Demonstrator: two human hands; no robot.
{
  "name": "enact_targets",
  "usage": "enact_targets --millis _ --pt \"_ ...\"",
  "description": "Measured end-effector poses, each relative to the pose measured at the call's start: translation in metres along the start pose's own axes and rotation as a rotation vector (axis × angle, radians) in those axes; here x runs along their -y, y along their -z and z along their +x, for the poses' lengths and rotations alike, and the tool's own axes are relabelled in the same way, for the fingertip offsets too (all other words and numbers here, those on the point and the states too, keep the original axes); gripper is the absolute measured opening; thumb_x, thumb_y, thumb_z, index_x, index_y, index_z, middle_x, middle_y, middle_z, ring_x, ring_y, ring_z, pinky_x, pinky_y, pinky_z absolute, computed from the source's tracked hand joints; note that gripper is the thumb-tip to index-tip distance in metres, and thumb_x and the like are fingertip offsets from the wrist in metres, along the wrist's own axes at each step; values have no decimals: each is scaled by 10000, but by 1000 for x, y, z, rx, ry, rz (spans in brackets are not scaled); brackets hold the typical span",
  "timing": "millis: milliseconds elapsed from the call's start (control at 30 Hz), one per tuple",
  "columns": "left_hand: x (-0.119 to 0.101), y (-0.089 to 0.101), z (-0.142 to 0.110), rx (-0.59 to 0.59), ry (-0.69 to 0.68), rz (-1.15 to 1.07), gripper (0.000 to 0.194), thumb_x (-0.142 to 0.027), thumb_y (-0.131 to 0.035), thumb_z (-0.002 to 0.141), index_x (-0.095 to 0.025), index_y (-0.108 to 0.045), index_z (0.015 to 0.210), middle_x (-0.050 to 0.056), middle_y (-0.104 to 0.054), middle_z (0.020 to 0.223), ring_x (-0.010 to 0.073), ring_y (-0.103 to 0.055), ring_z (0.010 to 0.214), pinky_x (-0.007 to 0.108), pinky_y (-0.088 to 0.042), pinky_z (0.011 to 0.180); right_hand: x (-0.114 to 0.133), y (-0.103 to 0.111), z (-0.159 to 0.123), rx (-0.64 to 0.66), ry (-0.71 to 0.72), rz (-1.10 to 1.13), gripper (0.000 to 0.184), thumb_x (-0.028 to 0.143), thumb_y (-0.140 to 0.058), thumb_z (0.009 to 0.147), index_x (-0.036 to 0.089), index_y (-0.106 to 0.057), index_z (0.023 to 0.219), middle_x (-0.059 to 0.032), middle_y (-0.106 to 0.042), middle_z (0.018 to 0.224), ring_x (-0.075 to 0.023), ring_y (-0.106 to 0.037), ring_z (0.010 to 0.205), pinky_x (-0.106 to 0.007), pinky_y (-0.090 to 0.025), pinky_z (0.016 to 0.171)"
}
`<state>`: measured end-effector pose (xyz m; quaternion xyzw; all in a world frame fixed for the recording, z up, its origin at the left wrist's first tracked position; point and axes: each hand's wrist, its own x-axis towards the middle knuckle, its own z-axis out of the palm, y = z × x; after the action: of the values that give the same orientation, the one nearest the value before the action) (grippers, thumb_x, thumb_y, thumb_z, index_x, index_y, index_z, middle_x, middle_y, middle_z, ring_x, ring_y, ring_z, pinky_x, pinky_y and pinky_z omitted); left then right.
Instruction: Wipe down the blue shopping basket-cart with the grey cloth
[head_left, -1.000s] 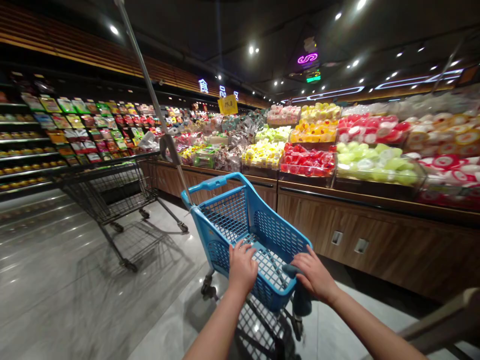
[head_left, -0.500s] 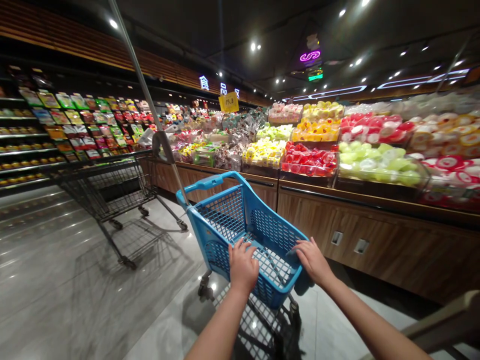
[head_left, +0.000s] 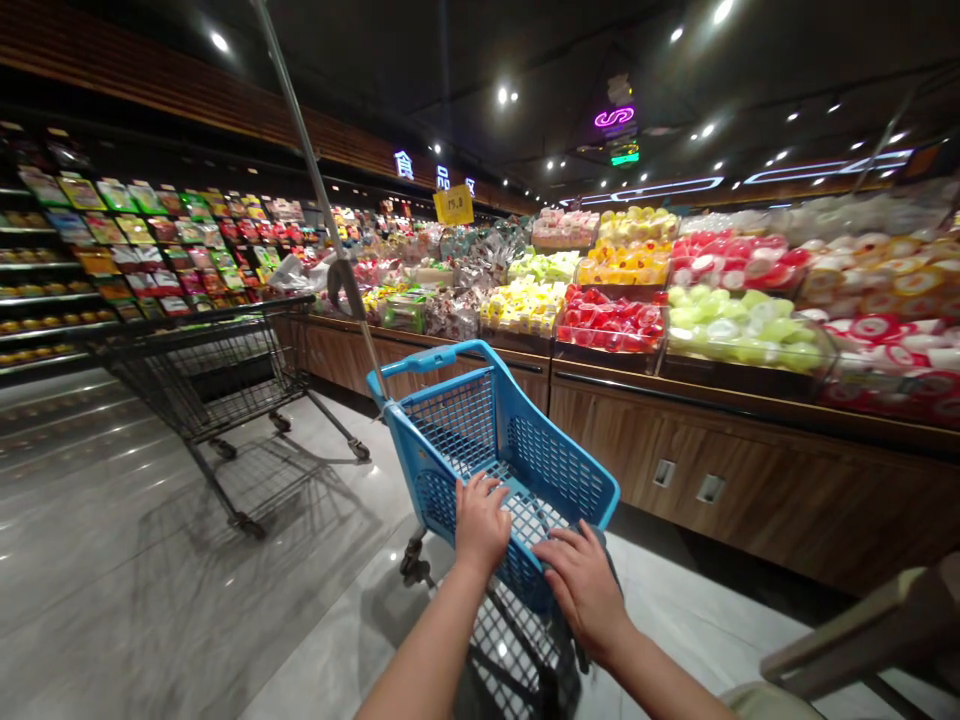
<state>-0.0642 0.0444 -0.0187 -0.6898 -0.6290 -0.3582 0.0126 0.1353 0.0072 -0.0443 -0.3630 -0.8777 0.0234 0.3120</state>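
A small blue plastic shopping cart [head_left: 555, 445] stands before me at an angle, its basket holding nothing that I can see. My left hand [head_left: 482, 525] is closed over the rim on its left side, fingers curled inward. At the near end, my right hand [head_left: 585, 590] has its fingers bent over the rim, with the palm outside the basket. A tall metal pole [head_left: 315, 170] rises from the cart's handle end.
A larger dark wire cart [head_left: 240, 365] stands to the left on the grey tiled floor. Along the right runs a wooden display counter [head_left: 757, 480] with bins of colourful packaged goods, including red packs [head_left: 611, 320]. A beige bar-like object [head_left: 840, 630] juts in at lower right.
My right hand has moved left from the cart's right corner to its near end. The blue cart has turned slightly, while my left hand keeps its place on the left rim.
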Motion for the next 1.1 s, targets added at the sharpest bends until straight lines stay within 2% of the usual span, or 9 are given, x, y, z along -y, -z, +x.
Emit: enact_targets --millis 100,200,300,467,600,767,867,1100 --pt "2 3 1 33 -23 -6 409 -114 -471 745 -243 -714 1047 42 -663 1171 272 -440 1282 558 -138 1171 -5 4 -4 39 36 -4 306 346 -483 948 264 -592 1222 -42 -679 1158 -258 -520 1187 -550 -239 1123" --pt "2 4 3 79 -30 5 403 -118 -477 749 -252 -719 1043 31 -672 1169 271 -432 1292 563 -130 1171 -21 13 -4 96 92 -10 294 360 -498 943 240 -615 1185 -54 -684 1135 -248 -521 1193 -509 -265 1128" --pt "2 5 4 112 -30 25 407 -120 -478 756 -258 -720 1054 23 -677 1177 274 -429 1298 573 -130 1168 -48 26 -3 139 95 -38 274 329 -437 969 234 -627 1143 -56 -682 1123 -235 -532 1182 -515 -265 1131" --pt "1 7 4 121 -28 40 419 -117 -486 750 -269 -722 1062 15 -679 1186 278 -422 1304 574 -133 1167 -104 49 6 133 6 -99 302 339 -373 992 246 -633 1115 -42 -680 1121 -236 -542 1187 -612 -176 1141" --pt "0 9 3 126 -19 51 409 -132 -490 760 -276 -723 1064 17 -680 1185 286 -418 1308 583 -133 1162 -127 50 14 112 -18 -91 319 349 -359 992 243 -649 1073 -39 -688 1092 -239 -528 1222 -617 -160 1144" --pt "0 9 3 131 7 82 389 -155 -478 784 -267 -722 1065 29 -671 1196 288 -397 1324 580 -118 1165 -118 25 13 -82 -131 -61 350 347 -336 984 223 -663 967 -53 -692 1030 -244 -550 1174 -566 -248 1130" --pt "1 11 3 167 -1 115 388 -180 -474 799 -261 -708 1098 25 -661 1217 269 -382 1340 548 -110 1179 -109 14 8 -146 -170 -71 369 339 -320 981 209 -662 936 -77 -690 993 -262 -551 1148 -571 -258 1117" --pt "4 21 4 278 -19 208 427 -245 -456 835 -255 -634 1223 30 -528 1417 253 -284 1420 507 -134 1185 -78 14 -19 -226 -202 -100 369 350 -334 976 203 -671 943 -84 -689 975 -273 -556 1099 -581 -245 1107"
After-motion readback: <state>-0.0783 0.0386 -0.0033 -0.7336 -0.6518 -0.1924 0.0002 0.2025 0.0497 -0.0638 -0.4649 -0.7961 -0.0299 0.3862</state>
